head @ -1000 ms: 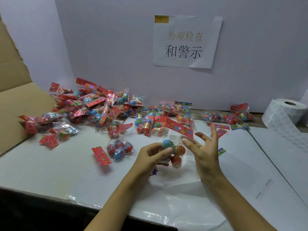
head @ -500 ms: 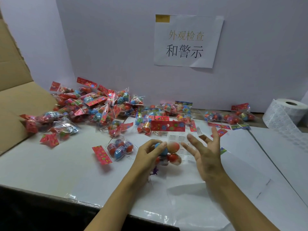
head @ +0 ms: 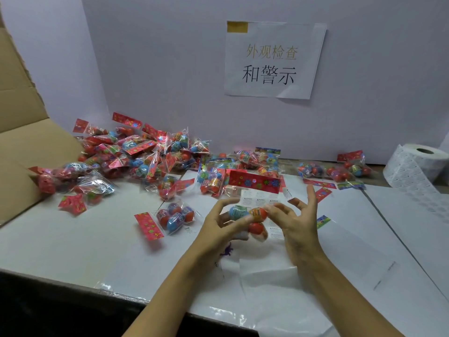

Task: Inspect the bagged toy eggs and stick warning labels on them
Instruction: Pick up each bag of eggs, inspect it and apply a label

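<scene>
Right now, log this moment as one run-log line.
left hand: grips clear bag of red and blue toy eggs | right hand: fingertips touching the bag, other fingers spread | white label roll: far right

One head-worn camera looks forward and down, close over the white table [head: 73, 244].

left hand [head: 220, 227] – fingers curled, gripping | right hand [head: 295, 220] – fingers seemingly splayed

Ahead of you a white paper sign [head: 274, 60] with printed characters hangs on the pale back wall [head: 170, 57], a strip of tan tape [head: 237, 27] at its top left corner. To your left a brown cardboard box [head: 21, 132] stands open on the white-covered table [head: 73, 244].
</scene>
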Action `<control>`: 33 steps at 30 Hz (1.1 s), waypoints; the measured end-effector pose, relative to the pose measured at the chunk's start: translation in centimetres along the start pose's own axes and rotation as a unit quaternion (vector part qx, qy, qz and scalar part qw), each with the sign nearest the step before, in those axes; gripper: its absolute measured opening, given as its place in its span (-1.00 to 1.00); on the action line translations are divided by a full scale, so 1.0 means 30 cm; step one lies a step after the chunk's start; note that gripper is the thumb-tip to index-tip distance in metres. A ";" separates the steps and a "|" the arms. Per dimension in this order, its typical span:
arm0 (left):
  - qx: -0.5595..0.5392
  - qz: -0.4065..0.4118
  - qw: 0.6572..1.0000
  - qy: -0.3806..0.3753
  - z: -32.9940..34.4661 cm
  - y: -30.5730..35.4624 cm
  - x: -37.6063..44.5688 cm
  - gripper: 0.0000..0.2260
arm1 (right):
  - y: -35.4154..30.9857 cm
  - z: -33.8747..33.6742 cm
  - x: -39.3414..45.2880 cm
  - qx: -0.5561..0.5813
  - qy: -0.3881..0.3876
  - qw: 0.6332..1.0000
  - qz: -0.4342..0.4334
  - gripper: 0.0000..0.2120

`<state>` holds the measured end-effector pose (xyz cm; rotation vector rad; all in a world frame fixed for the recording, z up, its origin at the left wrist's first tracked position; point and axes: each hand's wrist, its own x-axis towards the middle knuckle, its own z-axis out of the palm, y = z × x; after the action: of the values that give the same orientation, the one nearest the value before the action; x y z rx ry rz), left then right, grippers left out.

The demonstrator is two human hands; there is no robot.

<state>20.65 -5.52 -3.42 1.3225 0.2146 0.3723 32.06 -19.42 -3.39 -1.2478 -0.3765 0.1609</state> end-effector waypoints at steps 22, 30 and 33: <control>0.108 0.121 0.987 0.009 -0.020 -0.018 0.008 -0.41 | -0.044 -0.002 -0.048 -0.136 -0.118 0.977 -0.112 -0.19; 0.113 0.132 0.985 -0.014 -0.021 -0.014 0.003 -0.40 | -0.055 0.001 -0.054 -0.134 -0.133 0.977 -0.103 -0.19; 0.113 0.130 0.985 -0.008 -0.024 -0.016 0.007 -0.39 | -0.059 -0.007 -0.045 -0.117 -0.130 0.980 -0.093 -0.20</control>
<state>20.64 -4.89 -4.04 1.5831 0.0710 0.5717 30.74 -20.60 -2.04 -1.4197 -0.7532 0.1206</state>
